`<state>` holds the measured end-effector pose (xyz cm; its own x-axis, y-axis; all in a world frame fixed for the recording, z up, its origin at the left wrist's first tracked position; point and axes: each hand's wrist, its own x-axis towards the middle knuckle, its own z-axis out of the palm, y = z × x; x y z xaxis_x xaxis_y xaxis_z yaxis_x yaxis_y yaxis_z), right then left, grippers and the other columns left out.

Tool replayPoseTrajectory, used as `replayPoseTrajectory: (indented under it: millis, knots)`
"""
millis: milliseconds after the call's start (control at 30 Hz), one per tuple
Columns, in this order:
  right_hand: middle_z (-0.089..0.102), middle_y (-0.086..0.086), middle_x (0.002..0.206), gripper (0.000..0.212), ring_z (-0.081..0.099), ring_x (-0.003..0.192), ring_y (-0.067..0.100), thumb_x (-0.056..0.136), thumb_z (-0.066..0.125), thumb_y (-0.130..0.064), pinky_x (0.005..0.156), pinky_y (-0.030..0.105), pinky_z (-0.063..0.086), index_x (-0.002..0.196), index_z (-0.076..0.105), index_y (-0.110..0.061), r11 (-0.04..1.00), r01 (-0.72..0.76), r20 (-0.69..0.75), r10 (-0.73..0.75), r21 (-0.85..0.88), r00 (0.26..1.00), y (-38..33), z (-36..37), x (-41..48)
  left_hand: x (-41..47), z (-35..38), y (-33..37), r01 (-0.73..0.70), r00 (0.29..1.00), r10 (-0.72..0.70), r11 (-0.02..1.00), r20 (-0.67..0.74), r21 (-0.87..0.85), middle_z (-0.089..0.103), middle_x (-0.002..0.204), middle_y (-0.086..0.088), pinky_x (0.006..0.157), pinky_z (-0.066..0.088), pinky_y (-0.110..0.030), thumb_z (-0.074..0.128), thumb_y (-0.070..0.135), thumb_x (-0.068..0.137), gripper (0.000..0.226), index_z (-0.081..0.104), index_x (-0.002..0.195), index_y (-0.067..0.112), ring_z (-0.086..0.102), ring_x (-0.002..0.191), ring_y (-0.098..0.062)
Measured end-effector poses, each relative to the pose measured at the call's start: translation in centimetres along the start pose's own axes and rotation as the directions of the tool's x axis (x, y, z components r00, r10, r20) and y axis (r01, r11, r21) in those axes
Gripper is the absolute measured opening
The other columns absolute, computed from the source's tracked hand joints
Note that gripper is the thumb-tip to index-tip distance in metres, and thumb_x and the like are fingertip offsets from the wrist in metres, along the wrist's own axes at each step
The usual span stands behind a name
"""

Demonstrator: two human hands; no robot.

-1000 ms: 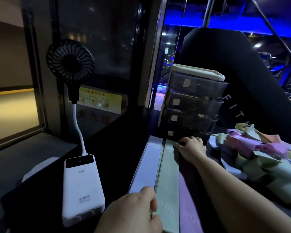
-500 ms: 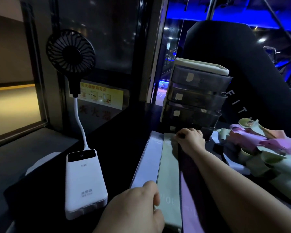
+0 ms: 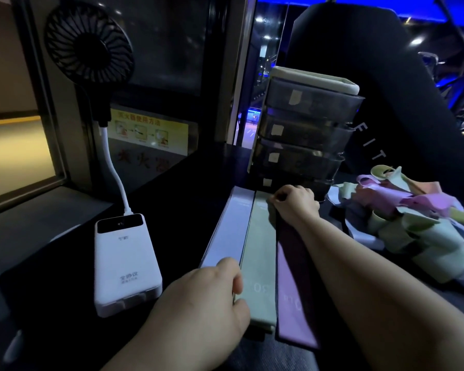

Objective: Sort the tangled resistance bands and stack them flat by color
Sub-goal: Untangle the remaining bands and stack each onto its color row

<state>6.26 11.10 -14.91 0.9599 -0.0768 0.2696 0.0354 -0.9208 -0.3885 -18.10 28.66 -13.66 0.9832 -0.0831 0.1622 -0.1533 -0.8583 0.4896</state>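
Dark counter [image 3: 177,207]: left hand [image 3: 198,298] pinches green band [image 3: 261,253] near end; right hand [image 3: 295,202], arm outstretched, pinches far end.

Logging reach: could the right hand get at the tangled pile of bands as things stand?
Probably yes: the tangled pile lies close beside the right hand with nothing between, though it would first release the green band.

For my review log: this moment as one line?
left hand: holds green band, near end | right hand: holds far end | pile: tangled
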Motion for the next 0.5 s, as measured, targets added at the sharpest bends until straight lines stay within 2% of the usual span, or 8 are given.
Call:
replayPoseTrajectory:
  millis: [233, 400, 500]
  knots:
    - [0.054, 0.004, 0.129, 0.037, 0.039, 0.127, 0.029, 0.089, 0.058, -0.05, 0.099, 0.042, 0.037, 0.121, 0.06, -0.03, 1.0, 0.015, 0.005, -0.015, 0.001, 1.0, 0.1, -1.1, -0.2, -0.2, -0.3, 0.3, 0.013, 0.999, -0.013, 1.0, -0.031, 0.0, 0.05, 0.074, 0.008, 0.069, 0.042, -0.024, 0.048, 0.039, 0.092, 0.01, 0.041, 0.095, 0.033, 0.046, 0.073, -0.007]
    - [0.06, 0.003, 0.117, 0.028, 0.047, 0.119, 0.029, 0.086, 0.061, -0.05, 0.099, 0.041, 0.043, 0.105, 0.065, -0.031, 0.992, 0.103, 0.005, -0.104, 0.071, 0.995, 1.3, -2.9, -1.2, -0.1, -0.6, 1.1, 0.047, 0.988, -0.035, 0.996, -0.15, 0.077, 0.056, 0.078, 0.008, 0.066, 0.041, -0.028, 0.051, 0.048, 0.091, 0.019, 0.04, 0.093, 0.033, 0.054, 0.081, -0.01]
    - [0.063, 0.002, 0.109, 0.018, 0.052, 0.113, 0.025, 0.083, 0.064, -0.048, 0.095, 0.037, 0.045, 0.095, 0.063, -0.033, 0.979, 0.17, -0.033, -0.167, 0.111, 0.985, 2.9, -4.5, -2.7, 0.0, -0.5, 1.8, 0.053, 0.978, -0.041, 0.997, -0.205, 0.054, 0.058, 0.077, 0.006, 0.064, 0.04, -0.029, 0.053, 0.048, 0.09, 0.02, 0.042, 0.093, 0.032, 0.057, 0.08, -0.012]
